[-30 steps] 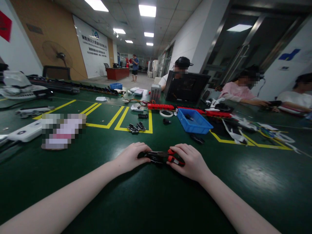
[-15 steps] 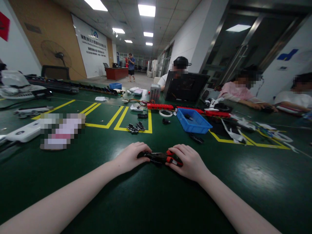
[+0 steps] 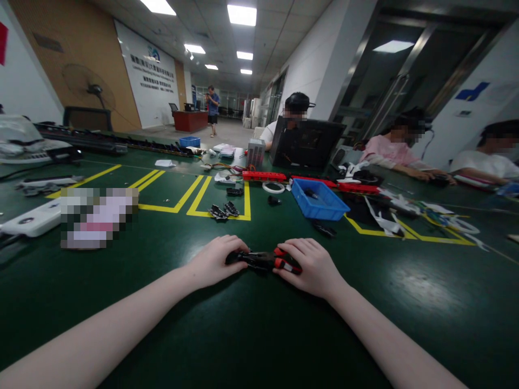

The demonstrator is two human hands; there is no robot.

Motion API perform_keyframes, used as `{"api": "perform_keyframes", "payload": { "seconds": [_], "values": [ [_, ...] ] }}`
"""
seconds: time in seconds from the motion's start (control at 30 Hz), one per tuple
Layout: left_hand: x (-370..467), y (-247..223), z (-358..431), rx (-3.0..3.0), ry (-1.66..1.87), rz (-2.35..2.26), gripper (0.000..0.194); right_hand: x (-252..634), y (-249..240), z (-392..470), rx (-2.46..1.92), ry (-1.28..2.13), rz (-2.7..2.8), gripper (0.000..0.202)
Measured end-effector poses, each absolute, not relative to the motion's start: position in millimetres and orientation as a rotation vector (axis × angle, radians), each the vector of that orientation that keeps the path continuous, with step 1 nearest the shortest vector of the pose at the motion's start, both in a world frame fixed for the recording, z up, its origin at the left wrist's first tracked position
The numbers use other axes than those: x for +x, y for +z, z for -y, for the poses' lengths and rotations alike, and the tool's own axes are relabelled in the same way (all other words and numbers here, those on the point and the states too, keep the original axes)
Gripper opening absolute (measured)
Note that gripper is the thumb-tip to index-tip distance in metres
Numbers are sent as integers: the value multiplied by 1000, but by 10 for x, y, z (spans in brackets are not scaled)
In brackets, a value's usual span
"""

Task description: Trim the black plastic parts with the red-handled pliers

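Observation:
Near the middle of the green table, my left hand point(image 3: 213, 260) is closed round one end of a dark plastic part point(image 3: 235, 258). Red-and-black-handled pliers point(image 3: 287, 265) are gripped in my right hand point(image 3: 311, 266), the fingers lying over both handles. The jaws point left and meet the dark part; exactly how they bite on it is too dark to tell. Beyond my hands, jagged black plastic pieces point(image 3: 225, 210) lie inside a yellow-taped box. A small black piece point(image 3: 234, 192) sits just behind them, and a black cylindrical piece point(image 3: 274, 200) is farther right.
A blue tray point(image 3: 330, 214) with a dark item inside stands ahead right, a black piece point(image 3: 325, 229) before it. Red strips point(image 3: 263, 176) cross behind. A white power strip point(image 3: 36, 219) lies left, cables point(image 3: 450, 220) right. People sit across the table; one person stands far back.
The whole view has shifted slightly, so things appear a little farther left. Both hands keep the same hold on the dark part and the pliers.

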State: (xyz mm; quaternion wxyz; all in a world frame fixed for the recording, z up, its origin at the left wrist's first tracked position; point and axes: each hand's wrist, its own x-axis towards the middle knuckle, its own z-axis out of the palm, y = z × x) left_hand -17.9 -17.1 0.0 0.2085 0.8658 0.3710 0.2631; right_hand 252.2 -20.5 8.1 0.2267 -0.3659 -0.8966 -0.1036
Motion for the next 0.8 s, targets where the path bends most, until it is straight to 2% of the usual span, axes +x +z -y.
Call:
{"api": "perform_keyframes", "payload": {
  "seconds": [0.8],
  "values": [
    [-181, -36, 131, 2325, 781, -1052, 11, 2517, 86, 203, -1004, -229, 2494, 35]
  ]
}}
